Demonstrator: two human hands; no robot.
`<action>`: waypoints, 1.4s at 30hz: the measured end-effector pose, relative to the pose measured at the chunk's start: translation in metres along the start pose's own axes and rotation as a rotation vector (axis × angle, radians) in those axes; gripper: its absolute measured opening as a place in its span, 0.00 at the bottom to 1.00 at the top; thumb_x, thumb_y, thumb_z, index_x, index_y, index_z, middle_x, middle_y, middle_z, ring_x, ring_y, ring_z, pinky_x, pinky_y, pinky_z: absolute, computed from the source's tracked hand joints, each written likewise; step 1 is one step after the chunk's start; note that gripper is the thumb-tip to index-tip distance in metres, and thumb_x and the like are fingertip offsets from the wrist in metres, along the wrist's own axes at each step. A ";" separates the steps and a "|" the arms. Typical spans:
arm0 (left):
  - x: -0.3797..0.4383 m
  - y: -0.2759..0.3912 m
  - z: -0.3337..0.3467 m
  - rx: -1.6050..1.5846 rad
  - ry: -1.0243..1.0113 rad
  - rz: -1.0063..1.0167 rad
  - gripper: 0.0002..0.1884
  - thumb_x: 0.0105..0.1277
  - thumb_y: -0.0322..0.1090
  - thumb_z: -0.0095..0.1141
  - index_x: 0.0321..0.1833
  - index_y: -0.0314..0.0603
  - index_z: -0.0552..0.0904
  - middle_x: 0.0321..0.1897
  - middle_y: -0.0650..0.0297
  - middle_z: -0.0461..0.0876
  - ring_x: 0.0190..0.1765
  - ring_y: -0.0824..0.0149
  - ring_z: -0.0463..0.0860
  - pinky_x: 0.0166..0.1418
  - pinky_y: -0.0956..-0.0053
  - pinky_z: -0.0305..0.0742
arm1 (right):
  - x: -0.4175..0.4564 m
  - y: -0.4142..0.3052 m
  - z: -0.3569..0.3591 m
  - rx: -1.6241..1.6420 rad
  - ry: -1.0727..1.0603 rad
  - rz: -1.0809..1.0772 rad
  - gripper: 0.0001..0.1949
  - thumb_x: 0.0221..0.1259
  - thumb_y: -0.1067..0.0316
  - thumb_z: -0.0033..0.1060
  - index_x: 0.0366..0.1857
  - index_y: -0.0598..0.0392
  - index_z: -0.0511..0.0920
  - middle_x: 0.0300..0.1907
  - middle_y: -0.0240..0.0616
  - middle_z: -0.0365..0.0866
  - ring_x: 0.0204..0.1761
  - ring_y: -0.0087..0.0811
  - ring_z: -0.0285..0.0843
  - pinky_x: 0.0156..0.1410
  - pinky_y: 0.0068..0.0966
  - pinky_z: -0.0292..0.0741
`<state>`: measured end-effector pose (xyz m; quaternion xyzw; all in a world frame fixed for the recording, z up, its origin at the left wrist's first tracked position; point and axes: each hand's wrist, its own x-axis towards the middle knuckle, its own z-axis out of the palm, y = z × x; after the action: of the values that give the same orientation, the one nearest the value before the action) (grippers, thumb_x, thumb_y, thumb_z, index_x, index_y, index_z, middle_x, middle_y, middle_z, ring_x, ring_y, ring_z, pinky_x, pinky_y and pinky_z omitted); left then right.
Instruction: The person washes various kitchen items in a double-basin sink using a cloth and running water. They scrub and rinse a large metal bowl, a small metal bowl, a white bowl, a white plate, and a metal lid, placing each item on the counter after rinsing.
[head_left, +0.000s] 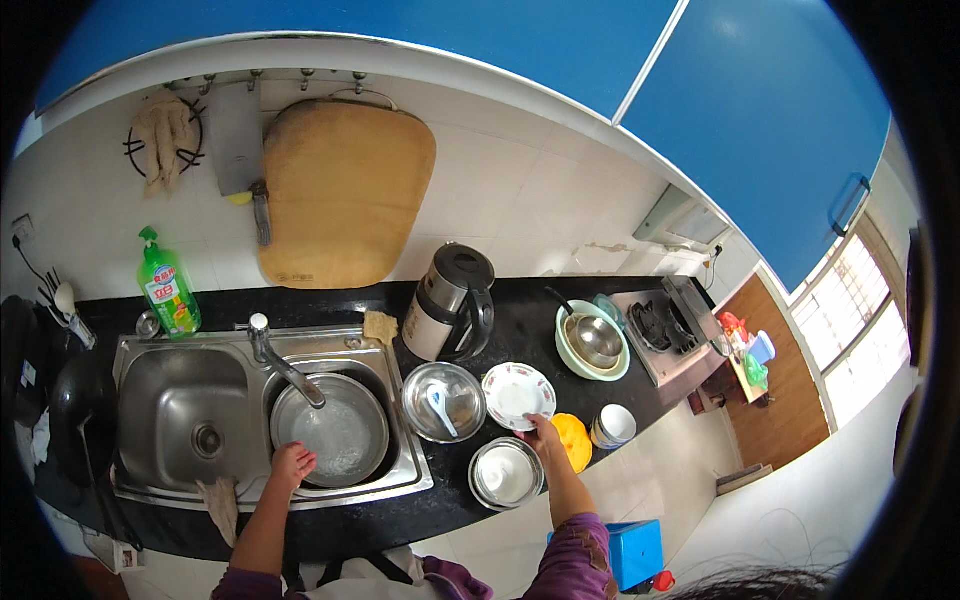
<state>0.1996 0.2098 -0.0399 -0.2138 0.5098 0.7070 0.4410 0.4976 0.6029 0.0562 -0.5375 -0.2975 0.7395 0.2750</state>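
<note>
My left hand (294, 463), holding nothing, hovers at the near left rim of a round metal basin (345, 435) with water in it. The basin sits in the right bowl of the steel sink (409, 476), under the faucet (285, 364). On the black counter, my right hand (541, 435) grips the near rim of a white plate with a floral border (517, 394); its fingers are partly hidden below the rim. Close to that hand are nested metal bowls (506, 474) and a yellow scalloped dish (572, 442). A white spoon (441, 411) lies in a metal bowl (465, 397) left of the plate.
An electric kettle (448, 300) stands behind the bowls. A mint-green basin (592, 341) holds a metal ladle. White cups (615, 426) stand near the counter's front edge. A gas stove (667, 334) is farther right. A dish soap bottle (166, 289) and a sponge (380, 328) are behind the sink.
</note>
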 end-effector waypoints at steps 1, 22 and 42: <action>-0.001 0.000 0.000 -0.004 0.001 -0.006 0.13 0.55 0.31 0.46 0.44 0.42 0.67 0.42 0.52 0.66 0.42 0.55 0.72 0.43 0.61 0.71 | 0.001 0.001 -0.003 0.009 -0.009 -0.023 0.16 0.48 0.75 0.50 0.43 0.61 0.65 0.39 0.46 0.72 0.38 0.39 0.74 0.37 0.33 0.77; -0.011 0.008 0.025 -0.043 -0.025 -0.005 0.14 0.53 0.29 0.46 0.45 0.42 0.67 0.37 0.57 0.67 0.43 0.58 0.70 0.46 0.58 0.70 | -0.183 -0.018 0.074 -0.361 -0.341 0.056 0.19 0.39 0.74 0.53 0.41 0.64 0.69 0.36 0.41 0.74 0.37 0.36 0.74 0.42 0.31 0.74; -0.042 0.014 0.008 0.168 0.052 0.099 0.22 0.52 0.28 0.51 0.51 0.44 0.63 0.47 0.59 0.64 0.52 0.57 0.64 0.47 0.58 0.69 | -0.017 0.251 0.222 -0.744 -0.289 0.333 0.15 0.43 0.76 0.51 0.39 0.65 0.68 0.36 0.44 0.71 0.33 0.40 0.73 0.28 0.40 0.78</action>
<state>0.2104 0.1986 0.0024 -0.1687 0.5885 0.6769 0.4087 0.2673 0.3899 -0.0634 -0.5318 -0.4883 0.6839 -0.1051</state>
